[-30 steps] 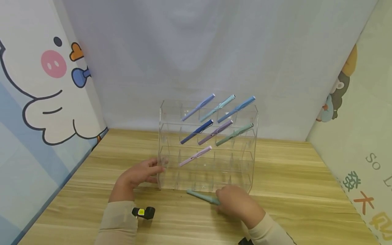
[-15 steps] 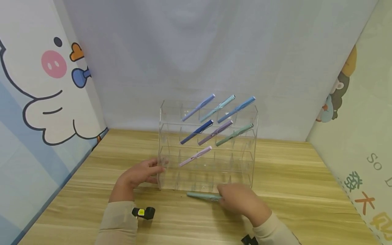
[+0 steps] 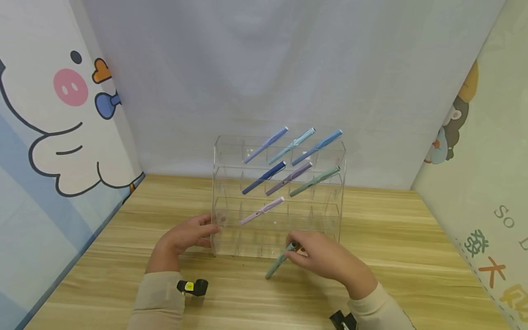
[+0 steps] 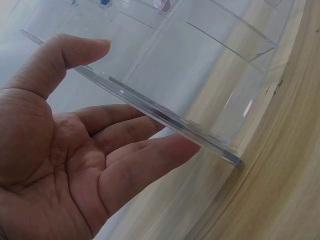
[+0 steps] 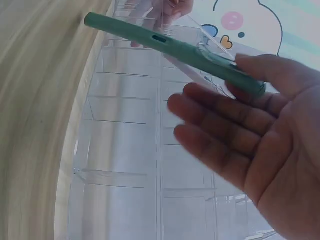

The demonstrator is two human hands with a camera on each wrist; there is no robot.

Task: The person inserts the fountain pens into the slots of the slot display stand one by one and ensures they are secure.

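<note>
A clear acrylic pen rack (image 3: 276, 250) with stepped tiers stands on the wooden table. My left hand (image 3: 191, 233) holds its left side; in the left wrist view the thumb and fingers (image 4: 175, 150) lie about the clear side panel's edge. My right hand (image 3: 319, 256) pinches a green pen (image 5: 150, 37) near its clip end, between thumb and index finger, with the other fingers spread loosely. The pen slants down to the left, in front of the rack's lowest tier.
Three pens, including a blue pen (image 3: 317, 147), lie slanted on the top tier. Below are a dark blue pen (image 3: 264, 178), a purple pen (image 3: 288, 178) and another green pen (image 3: 315, 181). A pale pink pen (image 3: 262, 211) rests lower. A white curtain (image 3: 264, 68) hangs behind.
The green pen has come up from lying nearly flat at the rack's front and turned to a steeper slant. My right hand has risen with it; the left stays at the rack.
</note>
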